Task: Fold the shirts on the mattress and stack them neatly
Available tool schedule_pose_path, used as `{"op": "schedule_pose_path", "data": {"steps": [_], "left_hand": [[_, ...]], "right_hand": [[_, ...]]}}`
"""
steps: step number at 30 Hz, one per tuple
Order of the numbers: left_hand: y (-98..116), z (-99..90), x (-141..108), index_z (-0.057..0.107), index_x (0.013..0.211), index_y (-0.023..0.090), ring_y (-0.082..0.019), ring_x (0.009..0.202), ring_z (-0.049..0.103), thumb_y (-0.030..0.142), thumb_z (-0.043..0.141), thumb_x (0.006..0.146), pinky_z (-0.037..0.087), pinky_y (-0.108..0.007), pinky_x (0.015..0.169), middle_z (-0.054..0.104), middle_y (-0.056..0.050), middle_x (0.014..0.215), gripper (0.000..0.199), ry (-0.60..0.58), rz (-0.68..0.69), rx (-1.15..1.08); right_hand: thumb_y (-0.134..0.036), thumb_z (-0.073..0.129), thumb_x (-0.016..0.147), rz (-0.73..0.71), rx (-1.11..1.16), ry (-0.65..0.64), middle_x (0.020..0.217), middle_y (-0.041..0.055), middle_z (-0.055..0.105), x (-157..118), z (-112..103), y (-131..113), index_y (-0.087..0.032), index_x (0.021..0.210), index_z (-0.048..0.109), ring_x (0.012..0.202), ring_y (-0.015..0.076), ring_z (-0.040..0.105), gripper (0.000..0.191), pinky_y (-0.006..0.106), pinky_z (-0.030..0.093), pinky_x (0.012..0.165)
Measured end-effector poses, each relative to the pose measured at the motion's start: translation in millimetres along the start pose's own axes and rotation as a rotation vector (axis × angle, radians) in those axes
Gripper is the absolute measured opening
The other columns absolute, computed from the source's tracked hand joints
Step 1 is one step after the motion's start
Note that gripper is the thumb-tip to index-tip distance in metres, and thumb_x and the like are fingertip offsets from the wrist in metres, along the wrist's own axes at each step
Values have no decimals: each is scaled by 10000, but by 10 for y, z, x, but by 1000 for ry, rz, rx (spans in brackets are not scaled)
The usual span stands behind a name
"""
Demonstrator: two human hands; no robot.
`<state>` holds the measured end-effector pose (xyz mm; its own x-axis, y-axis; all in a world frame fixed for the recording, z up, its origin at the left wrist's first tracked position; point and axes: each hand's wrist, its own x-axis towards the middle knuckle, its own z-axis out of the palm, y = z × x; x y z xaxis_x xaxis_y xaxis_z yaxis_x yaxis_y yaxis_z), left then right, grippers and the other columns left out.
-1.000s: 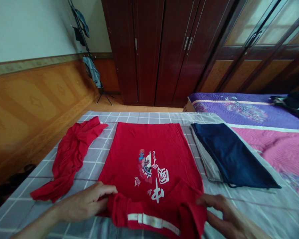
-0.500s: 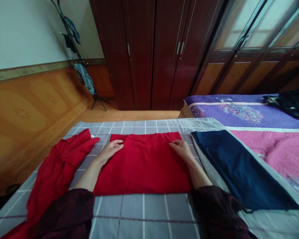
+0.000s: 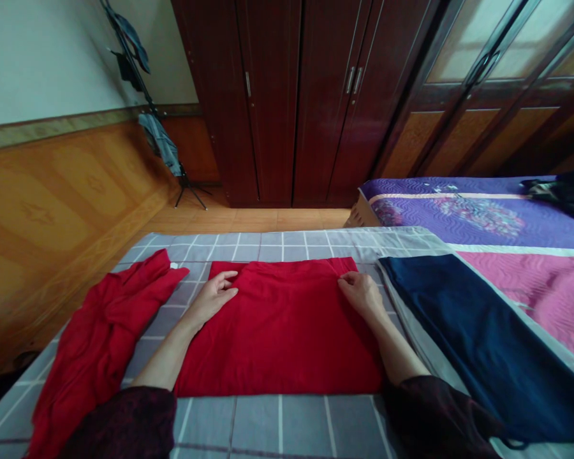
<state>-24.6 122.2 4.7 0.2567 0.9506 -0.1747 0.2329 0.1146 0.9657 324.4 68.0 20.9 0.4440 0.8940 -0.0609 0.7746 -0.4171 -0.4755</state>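
Note:
A folded red garment [image 3: 277, 331] lies flat on the checked bed cover, its near edge straight and its upper edge slightly wrinkled. At its upper left side rests my left hand [image 3: 213, 298], fingers stretched out and thumb apart, touching the cloth. Near the upper right corner, my right hand [image 3: 363, 294] has its fingertips drawn together on the cloth edge. Dark patterned sleeves cover both forearms. To the left lies a second red garment [image 3: 108, 331], loosely bunched, with a small white tag. Right of my right hand are folded dark blue trousers [image 3: 478, 331] over a grey cloth.
The grey checked bed cover [image 3: 253, 424] spreads under the clothes. Behind it stand a dark red wardrobe [image 3: 268, 115] and a coat stand [image 3: 148, 95] with hanging items. A purple and pink bedspread [image 3: 459, 210] lies to the right, with a dark cloth [image 3: 564, 194] on it.
The view has shifted a little closer and the clothes look larger. My right hand appears slightly farther right along the red garment; my left hand stays near its upper left side.

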Motion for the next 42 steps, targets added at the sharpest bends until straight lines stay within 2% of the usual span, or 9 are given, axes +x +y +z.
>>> {"op": "schedule_pose_path", "data": {"steps": [2, 5, 7, 9, 17, 23, 30, 36, 42], "left_hand": [[-18, 20, 31, 438, 1294, 145, -213, 831, 649, 408, 650, 735, 495, -338, 759, 650, -73, 959, 653, -20, 60, 71], [4, 65, 85, 444, 1313, 157, -243, 1055, 598, 368, 607, 772, 446, -385, 936, 608, -114, 1177, 603, -42, 197, 173], [32, 95, 118, 492, 1286, 164, -249, 1182, 523, 321, 593, 772, 369, -403, 1038, 562, -106, 1285, 547, -43, 284, 253], [53, 118, 134, 526, 1266, 158, -248, 1226, 488, 280, 574, 765, 317, -417, 1084, 551, -95, 1315, 517, -38, 321, 306], [-41, 91, 135, 462, 1342, 140, -213, 1292, 425, 227, 502, 791, 276, -386, 1119, 469, -87, 1399, 559, 2, 376, 279], [-160, 58, 212, 483, 1327, 150, -211, 1266, 457, 240, 497, 790, 296, -393, 1109, 503, -83, 1370, 545, 23, 347, 377], [-116, 50, 198, 463, 1326, 151, -218, 1208, 502, 299, 492, 813, 369, -384, 1049, 528, -109, 1310, 535, 81, 363, 566], [-28, -23, -61, 414, 1350, 131, -266, 1192, 504, 328, 591, 768, 379, -414, 1020, 501, -160, 1319, 640, 106, 280, 644], [-50, -231, -759, 379, 1361, 112, -247, 1056, 579, 305, 596, 756, 446, -385, 918, 583, -161, 1174, 671, 110, 161, 609]], "right_hand": [[-387, 484, 797, 33, -39, -3, 884, 108, 698, -9, 11, -24, -226, 909, 720, 875, 280, 639, 307, 323, 430, 663], [-493, 486, 798, 63, -83, -11, 930, 120, 694, -24, 31, -70, -244, 996, 707, 892, 304, 639, 387, 348, 439, 671], [-495, 478, 812, 72, -105, -13, 939, 111, 695, -35, 41, -92, -260, 1008, 704, 905, 301, 638, 380, 350, 440, 683], [-465, 458, 839, 77, -124, -9, 934, 99, 698, -49, 47, -104, -270, 992, 708, 914, 286, 638, 352, 340, 438, 693], [-455, 389, 892, 58, -187, 36, 906, 72, 700, -120, 26, -126, -294, 1000, 695, 899, 254, 640, 363, 311, 427, 690], [-453, 425, 884, 27, -242, 23, 881, 84, 698, -122, 41, -139, -269, 971, 700, 869, 243, 646, 343, 308, 430, 700], [-452, 411, 889, 8, -267, 25, 897, 97, 693, -132, 42, -143, -253, 968, 692, 890, 261, 648, 354, 330, 445, 719], [-459, 390, 894, -23, -254, 23, 908, 123, 689, -154, 24, -127, -239, 996, 681, 883, 279, 651, 378, 350, 458, 714], [-470, 397, 880, -76, -251, -24, 977, 137, 685, -140, -11, -93, -239, 1089, 646, 928, 299, 647, 398, 373, 472, 728]]}}
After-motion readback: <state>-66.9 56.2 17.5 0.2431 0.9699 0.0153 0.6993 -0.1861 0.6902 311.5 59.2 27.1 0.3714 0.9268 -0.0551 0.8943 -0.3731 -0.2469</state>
